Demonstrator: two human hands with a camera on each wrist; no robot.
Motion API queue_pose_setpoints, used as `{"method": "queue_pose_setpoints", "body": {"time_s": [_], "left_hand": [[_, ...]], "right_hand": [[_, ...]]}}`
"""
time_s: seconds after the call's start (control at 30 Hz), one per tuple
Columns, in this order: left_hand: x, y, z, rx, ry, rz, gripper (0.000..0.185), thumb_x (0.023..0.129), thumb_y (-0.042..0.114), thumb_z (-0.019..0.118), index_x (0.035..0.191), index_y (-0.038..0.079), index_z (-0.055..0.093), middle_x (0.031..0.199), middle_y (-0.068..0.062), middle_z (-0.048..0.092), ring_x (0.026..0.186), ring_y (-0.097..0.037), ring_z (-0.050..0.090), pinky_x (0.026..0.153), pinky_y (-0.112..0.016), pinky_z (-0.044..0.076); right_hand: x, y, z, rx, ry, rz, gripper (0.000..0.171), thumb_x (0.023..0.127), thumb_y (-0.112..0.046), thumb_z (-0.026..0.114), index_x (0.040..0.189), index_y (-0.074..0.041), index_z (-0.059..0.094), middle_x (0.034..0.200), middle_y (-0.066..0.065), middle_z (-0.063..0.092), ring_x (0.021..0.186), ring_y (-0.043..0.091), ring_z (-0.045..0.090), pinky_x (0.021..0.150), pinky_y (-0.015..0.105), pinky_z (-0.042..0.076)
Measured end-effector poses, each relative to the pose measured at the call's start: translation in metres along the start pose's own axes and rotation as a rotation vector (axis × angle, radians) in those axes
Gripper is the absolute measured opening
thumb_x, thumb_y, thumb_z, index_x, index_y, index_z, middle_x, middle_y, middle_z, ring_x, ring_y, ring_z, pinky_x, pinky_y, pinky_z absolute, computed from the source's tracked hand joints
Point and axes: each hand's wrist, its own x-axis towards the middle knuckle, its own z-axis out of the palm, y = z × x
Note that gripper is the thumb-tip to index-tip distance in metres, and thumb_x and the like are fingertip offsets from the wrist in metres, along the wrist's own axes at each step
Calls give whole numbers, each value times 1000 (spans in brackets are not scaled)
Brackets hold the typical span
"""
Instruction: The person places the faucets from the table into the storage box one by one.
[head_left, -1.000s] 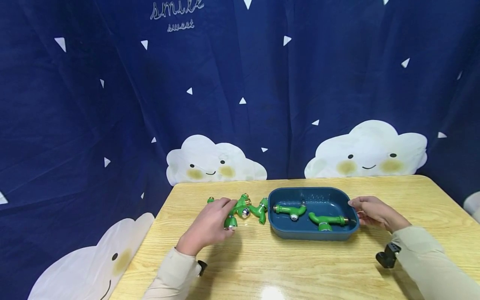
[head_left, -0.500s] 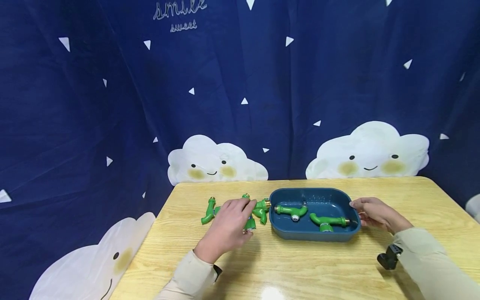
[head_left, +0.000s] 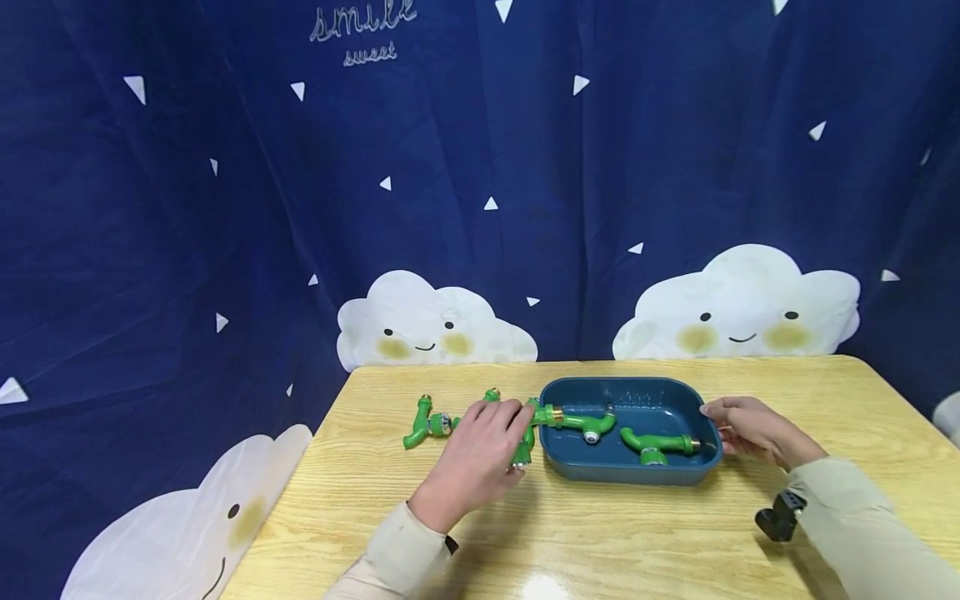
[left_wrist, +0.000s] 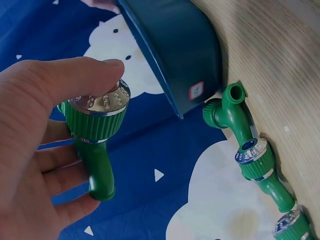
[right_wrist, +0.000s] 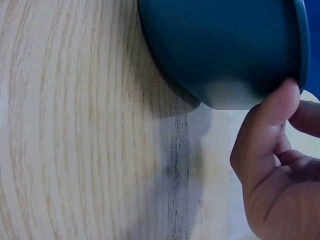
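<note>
My left hand (head_left: 516, 427) grips a green plastic tap (left_wrist: 95, 135) just off the table, close to the left rim of a dark blue tray (head_left: 705, 467). The thumb (left_wrist: 95, 70) lies on the tap's chrome-topped knob. Its lower end (head_left: 521, 455) shows below my fingers. Two more green taps (head_left: 588, 423) (head_left: 652, 443) lie inside the tray. My right hand (head_left: 731, 421) holds the tray's right end, its thumb (right_wrist: 270, 115) against the outer wall (right_wrist: 225, 45) and its fingers curled by the rim.
Loose green taps lie on the wooden table (head_left: 600, 533): one at the far left (head_left: 420, 423), one by the tray's corner (left_wrist: 240, 130), a brass end (head_left: 492, 393) behind my hand. A blue cloud-print curtain (head_left: 480, 208) hangs behind.
My left hand has carried the tap to the right, up to the tray's left rim, uncovering the leftmost tap. The right hand and the tray have stayed put.
</note>
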Motion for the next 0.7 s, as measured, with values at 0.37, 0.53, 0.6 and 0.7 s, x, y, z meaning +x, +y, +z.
{"method": "queue_pose_setpoints", "body": {"time_s": [0.37,0.53,0.6,0.7], "left_hand": [[6,0,2,-14,-3,14,82,74,48,81,141,13,49,128,-2,61,115,-19,62,101,-38,50],[8,1,4,-58,-28,13,79,75,46,80,140,14,50,130,-2,61,117,-19,62,101,-39,50],[9,2,6,-79,-39,10,79,75,46,80,140,14,50,131,-2,61,118,-19,62,101,-39,50],[10,3,9,-100,-59,1,77,77,45,78,141,14,49,133,-2,60,119,-19,61,102,-38,50]], "right_hand": [[-1,-2,-3,-11,3,-19,48,106,-20,40,140,14,34,85,2,64,68,8,63,63,23,58],[0,2,-1,-7,11,-24,47,106,-19,41,138,14,36,85,2,65,67,8,64,62,23,57],[0,3,0,-8,13,-26,45,106,-19,41,136,14,38,84,1,64,66,8,63,61,23,57],[-1,3,1,-5,13,-29,42,106,-19,40,133,13,42,82,0,63,65,7,62,61,22,57]]}}
